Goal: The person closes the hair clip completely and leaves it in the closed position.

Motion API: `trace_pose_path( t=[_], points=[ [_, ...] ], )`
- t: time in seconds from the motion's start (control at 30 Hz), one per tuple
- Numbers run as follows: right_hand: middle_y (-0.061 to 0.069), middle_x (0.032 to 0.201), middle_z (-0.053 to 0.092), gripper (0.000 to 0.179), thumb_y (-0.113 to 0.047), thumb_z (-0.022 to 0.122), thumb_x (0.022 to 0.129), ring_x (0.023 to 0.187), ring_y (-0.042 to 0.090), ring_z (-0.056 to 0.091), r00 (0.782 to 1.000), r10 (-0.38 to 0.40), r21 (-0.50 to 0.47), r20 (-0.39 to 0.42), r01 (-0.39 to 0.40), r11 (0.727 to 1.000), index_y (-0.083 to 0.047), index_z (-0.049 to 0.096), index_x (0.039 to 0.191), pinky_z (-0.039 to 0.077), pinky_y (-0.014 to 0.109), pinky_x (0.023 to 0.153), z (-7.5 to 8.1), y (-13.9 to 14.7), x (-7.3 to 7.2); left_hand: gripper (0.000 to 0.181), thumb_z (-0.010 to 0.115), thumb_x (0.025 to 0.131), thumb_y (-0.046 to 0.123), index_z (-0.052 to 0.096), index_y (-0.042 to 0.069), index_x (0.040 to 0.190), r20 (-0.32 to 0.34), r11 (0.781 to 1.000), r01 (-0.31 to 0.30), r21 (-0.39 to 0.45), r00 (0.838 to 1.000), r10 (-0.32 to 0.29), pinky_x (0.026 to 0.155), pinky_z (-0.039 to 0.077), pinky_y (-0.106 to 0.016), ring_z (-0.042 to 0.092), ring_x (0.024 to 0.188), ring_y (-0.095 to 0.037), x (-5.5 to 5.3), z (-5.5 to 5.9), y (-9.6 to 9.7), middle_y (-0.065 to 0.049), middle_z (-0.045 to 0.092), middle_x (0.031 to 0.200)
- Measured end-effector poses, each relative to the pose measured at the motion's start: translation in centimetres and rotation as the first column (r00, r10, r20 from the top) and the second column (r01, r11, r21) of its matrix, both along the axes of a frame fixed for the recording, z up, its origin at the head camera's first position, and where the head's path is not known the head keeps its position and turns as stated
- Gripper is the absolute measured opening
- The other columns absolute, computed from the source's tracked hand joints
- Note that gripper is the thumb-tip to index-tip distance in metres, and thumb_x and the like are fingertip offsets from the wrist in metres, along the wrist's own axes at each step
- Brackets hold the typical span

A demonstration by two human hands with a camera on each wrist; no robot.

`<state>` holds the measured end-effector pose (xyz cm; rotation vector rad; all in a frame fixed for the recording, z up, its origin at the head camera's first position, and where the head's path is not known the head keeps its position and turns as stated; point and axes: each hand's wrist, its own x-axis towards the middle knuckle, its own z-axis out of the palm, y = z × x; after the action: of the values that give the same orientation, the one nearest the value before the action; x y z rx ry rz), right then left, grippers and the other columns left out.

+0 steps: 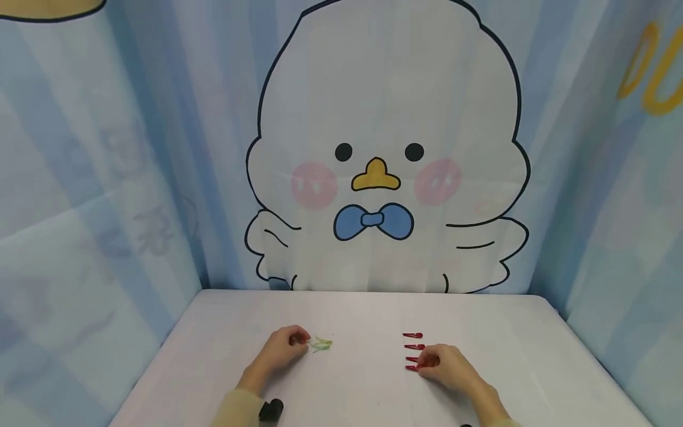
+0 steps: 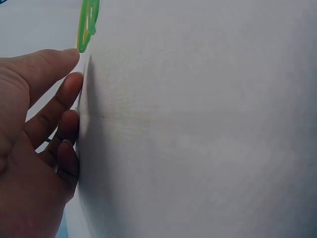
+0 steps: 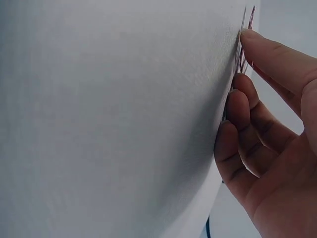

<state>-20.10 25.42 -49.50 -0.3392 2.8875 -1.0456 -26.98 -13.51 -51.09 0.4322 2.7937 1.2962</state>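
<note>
On the left of the white table lies a small bunch of green and yellow hair clips [image 1: 322, 343]. My left hand [image 1: 288, 345] is beside it, fingers loosely bent and fingertips low at the tabletop. In the left wrist view the thumb tip is right at the end of a green clip [image 2: 88, 25], with a gap between thumb and fingers. Several red snap hair clips [image 1: 413, 335] lie in a column on the right. My right hand [image 1: 447, 369] pinches the right end of the nearest red clip [image 1: 411, 367], its other fingertips resting on the table. That hand partly covers the clip above.
The white table [image 1: 363, 391] reaches back to a curtain [image 1: 384, 89] printed with a white duck. More curtain hangs at both sides. A black object [image 1: 271, 410] shows by the left sleeve [image 1: 238, 409].
</note>
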Motion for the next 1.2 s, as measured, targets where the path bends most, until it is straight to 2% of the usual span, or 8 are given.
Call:
trace_pose_path(
  t=[0.17,0.33,0.5,0.73,0.9,1.03,1.2],
  points=[
    [-0.006,0.076,0.056,0.015,-0.010,0.082,0.082,0.072,0.013,0.050,1.000,0.006,0.004,0.020,-0.006,1.000,-0.014,0.067,0.083,0.041,0.029,0.065,-0.2,0.1,0.0,0.014,0.074,0.086,0.005,0.069,0.008,0.098,0.018,1.000,0.021,-0.005,1.000,-0.021,0.077,0.045,-0.037,0.052,0.082,-0.017,-0.1,-0.1,-0.2,0.002,0.063,0.089],
    [-0.002,0.076,0.054,0.016,-0.009,0.082,0.082,0.072,0.017,0.049,0.998,-0.035,-0.005,0.060,0.036,0.999,-0.014,0.067,0.084,0.040,0.030,0.064,-0.3,0.1,0.3,0.014,0.075,0.085,0.004,0.069,0.009,0.097,0.032,0.999,0.048,-0.016,0.998,-0.048,0.076,0.044,-0.037,0.052,0.081,-0.017,-0.1,-0.5,-0.1,0.002,0.062,0.090],
    [-0.003,0.076,0.056,0.012,-0.014,0.079,0.087,0.071,0.017,0.050,0.995,-0.076,-0.003,0.061,0.076,0.997,-0.015,0.067,0.087,0.042,0.031,0.063,-0.4,0.2,0.5,0.011,0.075,0.085,0.004,0.070,0.010,0.094,0.016,0.998,0.059,-0.029,0.998,-0.059,0.073,0.043,-0.035,0.051,0.079,-0.016,0.2,-0.9,0.0,0.002,0.061,0.089],
    [-0.002,0.076,0.056,0.007,-0.015,0.075,0.090,0.072,0.016,0.051,0.988,-0.153,-0.014,0.025,0.154,0.988,-0.015,0.069,0.091,0.043,0.033,0.065,0.9,0.1,0.4,0.008,0.075,0.087,0.006,0.071,0.011,0.092,-0.005,0.996,0.049,-0.073,0.999,-0.050,0.072,0.042,-0.036,0.050,0.078,-0.016,-0.2,-0.2,0.2,0.002,0.061,0.089],
    [-0.003,0.077,0.055,0.006,-0.013,0.074,0.091,0.073,0.016,0.050,0.982,-0.187,-0.016,0.013,0.187,0.982,-0.015,0.070,0.094,0.043,0.032,0.066,1.7,0.1,0.3,0.008,0.077,0.087,0.010,0.070,0.015,0.088,0.011,0.993,0.041,-0.110,0.999,-0.040,0.075,0.043,-0.039,0.051,0.080,-0.016,-0.6,-0.4,0.4,0.004,0.060,0.087],
    [-0.003,0.078,0.055,0.005,-0.013,0.073,0.092,0.072,0.016,0.050,0.985,-0.170,-0.037,0.008,0.170,0.985,-0.014,0.070,0.096,0.043,0.031,0.064,2.2,-0.1,0.5,0.010,0.076,0.088,0.011,0.068,0.017,0.085,0.035,0.991,0.045,-0.126,0.999,-0.041,0.077,0.044,-0.039,0.052,0.080,-0.014,-0.6,-0.6,0.5,0.006,0.060,0.085],
    [-0.003,0.078,0.056,0.004,-0.014,0.071,0.094,0.071,0.017,0.051,0.991,-0.135,-0.058,-0.016,0.134,0.989,-0.014,0.069,0.098,0.042,0.030,0.062,2.9,-0.3,0.6,0.009,0.074,0.089,0.009,0.068,0.014,0.086,0.051,0.993,0.090,-0.080,0.995,-0.086,0.071,0.043,-0.034,0.052,0.075,-0.015,-0.2,0.2,0.3,0.005,0.061,0.084]
  ],
)
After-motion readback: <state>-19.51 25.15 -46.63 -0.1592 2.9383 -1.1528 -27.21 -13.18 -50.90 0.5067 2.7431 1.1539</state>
